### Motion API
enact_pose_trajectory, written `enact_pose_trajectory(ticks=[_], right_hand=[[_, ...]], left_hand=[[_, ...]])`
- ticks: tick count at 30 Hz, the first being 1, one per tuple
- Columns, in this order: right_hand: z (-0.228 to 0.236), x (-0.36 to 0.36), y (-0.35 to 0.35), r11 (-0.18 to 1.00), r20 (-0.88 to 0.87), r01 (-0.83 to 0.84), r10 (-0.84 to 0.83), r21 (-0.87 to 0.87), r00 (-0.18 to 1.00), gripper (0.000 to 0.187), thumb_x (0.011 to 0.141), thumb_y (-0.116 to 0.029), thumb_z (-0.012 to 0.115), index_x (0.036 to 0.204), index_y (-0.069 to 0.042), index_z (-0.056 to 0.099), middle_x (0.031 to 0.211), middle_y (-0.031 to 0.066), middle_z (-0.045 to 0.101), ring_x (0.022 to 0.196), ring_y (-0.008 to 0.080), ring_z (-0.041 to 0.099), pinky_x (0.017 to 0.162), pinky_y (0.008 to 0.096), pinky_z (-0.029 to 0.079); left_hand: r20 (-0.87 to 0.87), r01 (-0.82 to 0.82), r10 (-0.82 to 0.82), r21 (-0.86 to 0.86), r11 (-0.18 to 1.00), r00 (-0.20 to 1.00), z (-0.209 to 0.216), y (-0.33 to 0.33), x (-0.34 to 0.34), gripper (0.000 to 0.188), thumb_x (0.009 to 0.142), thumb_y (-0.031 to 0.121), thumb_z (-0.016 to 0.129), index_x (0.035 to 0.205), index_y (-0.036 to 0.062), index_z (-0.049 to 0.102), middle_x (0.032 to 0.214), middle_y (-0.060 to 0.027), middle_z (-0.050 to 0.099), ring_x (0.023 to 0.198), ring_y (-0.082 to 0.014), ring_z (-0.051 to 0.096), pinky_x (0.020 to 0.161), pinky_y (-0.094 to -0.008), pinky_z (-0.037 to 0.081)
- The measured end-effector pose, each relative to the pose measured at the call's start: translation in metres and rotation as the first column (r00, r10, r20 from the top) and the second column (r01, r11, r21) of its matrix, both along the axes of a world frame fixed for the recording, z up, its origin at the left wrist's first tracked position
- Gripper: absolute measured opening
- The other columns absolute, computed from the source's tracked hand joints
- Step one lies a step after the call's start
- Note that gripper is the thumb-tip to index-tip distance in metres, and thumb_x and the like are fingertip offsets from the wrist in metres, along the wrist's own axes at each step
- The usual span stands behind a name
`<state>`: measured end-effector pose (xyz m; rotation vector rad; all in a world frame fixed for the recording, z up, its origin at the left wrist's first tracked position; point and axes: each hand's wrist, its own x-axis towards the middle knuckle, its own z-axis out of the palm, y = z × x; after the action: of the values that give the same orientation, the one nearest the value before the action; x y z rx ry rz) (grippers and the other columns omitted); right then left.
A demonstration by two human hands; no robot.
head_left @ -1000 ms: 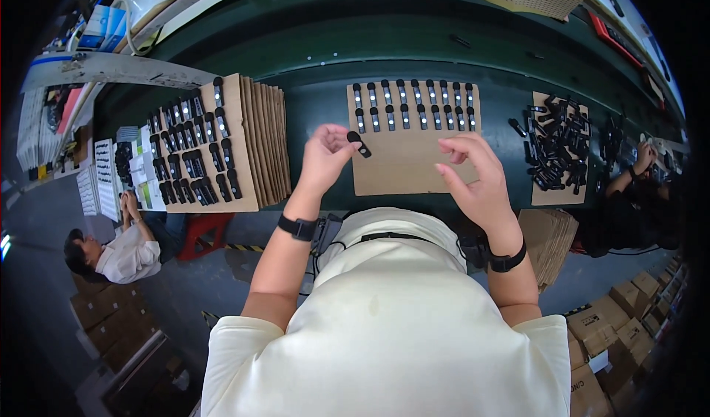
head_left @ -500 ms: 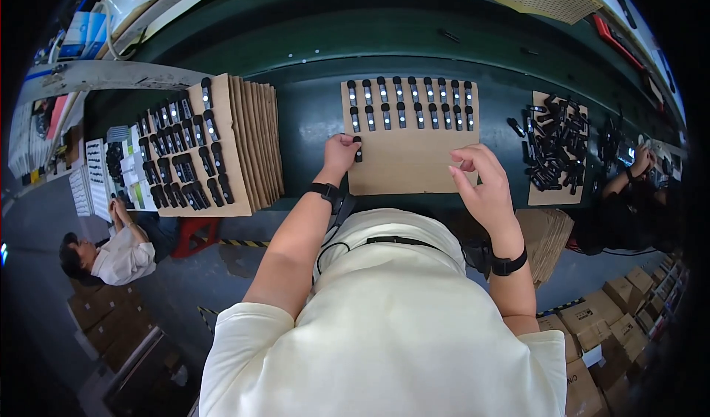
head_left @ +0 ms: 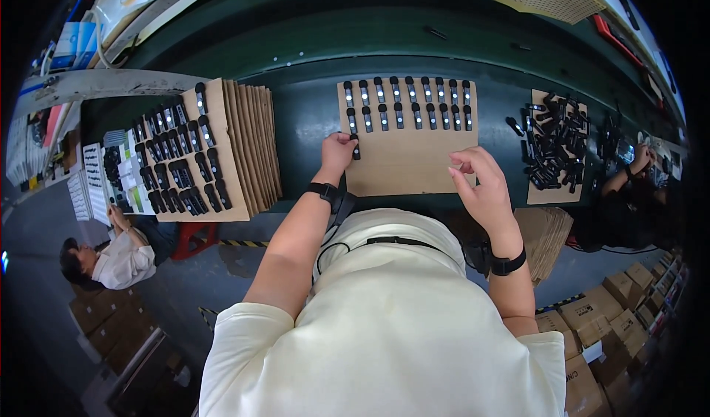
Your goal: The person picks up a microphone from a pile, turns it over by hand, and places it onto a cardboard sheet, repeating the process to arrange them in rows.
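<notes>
A brown cardboard sheet (head_left: 414, 169) lies on the dark green bench in front of me. Two rows of small black wireless microphones (head_left: 399, 116) with dark foam tips and pale round spots stand out along its far half. At the left end of a third row lies a single microphone (head_left: 356, 149), its side pinched by the fingers of my left hand (head_left: 338, 154). Over the sheet's right near corner hovers my right hand (head_left: 482, 184), fingers bent, thumb apart from them, nothing visible between. Both my wrists wear black bands.
Leaning cardboard sheets (head_left: 251, 143) stand at left, the front one bearing rows of microphones. A jumbled microphone pile (head_left: 555, 143) covers another cardboard (head_left: 543, 195) at right. Co-workers sit at left (head_left: 122, 254) and right (head_left: 629, 195). Cartons (head_left: 592, 321) fill the lower right.
The view has shifted slightly, so the bench's things sit a little further left. Both hands keep nearly the same pose, the left still on the microphone.
</notes>
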<state>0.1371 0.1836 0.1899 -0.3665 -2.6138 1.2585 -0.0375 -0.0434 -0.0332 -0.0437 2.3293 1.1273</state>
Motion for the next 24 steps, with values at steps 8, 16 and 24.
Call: enact_pose_trajectory(ticks=[8, 16, 24], right_hand=[[-0.023, -0.025, 0.025, 0.997, 0.037, 0.040, -0.037, -0.063, 0.999, 0.018, 0.085, 0.001, 0.065, 0.102, -0.001, 0.063, 0.088, 0.0079, 0.062, 0.073, 0.0162, 0.058, 0.068, 0.0271, 0.048], [-0.103, -0.132, 0.088, 0.989, 0.122, 0.140, -0.132, -0.053, 0.984, 0.022, 0.086, -0.008, 0.067, 0.108, -0.004, 0.063, 0.096, 0.0101, 0.062, 0.077, 0.0188, 0.061, 0.074, 0.0281, 0.051], [-0.185, -0.236, 0.127, 0.919, 0.163, 0.171, -0.241, 0.355, 0.957, 0.033, 0.082, -0.014, 0.070, 0.114, -0.008, 0.062, 0.114, 0.0150, 0.058, 0.106, 0.0356, 0.056, 0.092, 0.0416, 0.048]], left_hand=[[-0.056, -0.011, 0.010, -0.019, 1.000, 0.998, 0.004, -0.006, -0.003, 0.034, 0.076, 0.017, 0.080, 0.099, -0.0041, 0.066, 0.085, -0.0123, 0.070, 0.077, -0.0215, 0.068, 0.072, -0.0326, 0.055], [-0.141, -0.023, 0.026, 0.020, 1.000, 0.990, 0.052, -0.016, -0.025, 0.029, 0.079, 0.015, 0.078, 0.098, -0.0026, 0.065, 0.083, -0.0107, 0.070, 0.074, -0.0188, 0.066, 0.069, -0.0304, 0.053], [-0.110, -0.067, 0.096, 0.248, 0.967, 0.989, 0.095, -0.018, -0.043, 0.015, 0.088, 0.010, 0.069, 0.098, -0.0002, 0.064, 0.080, -0.0033, 0.066, 0.070, -0.0076, 0.059, 0.067, -0.0228, 0.049]])
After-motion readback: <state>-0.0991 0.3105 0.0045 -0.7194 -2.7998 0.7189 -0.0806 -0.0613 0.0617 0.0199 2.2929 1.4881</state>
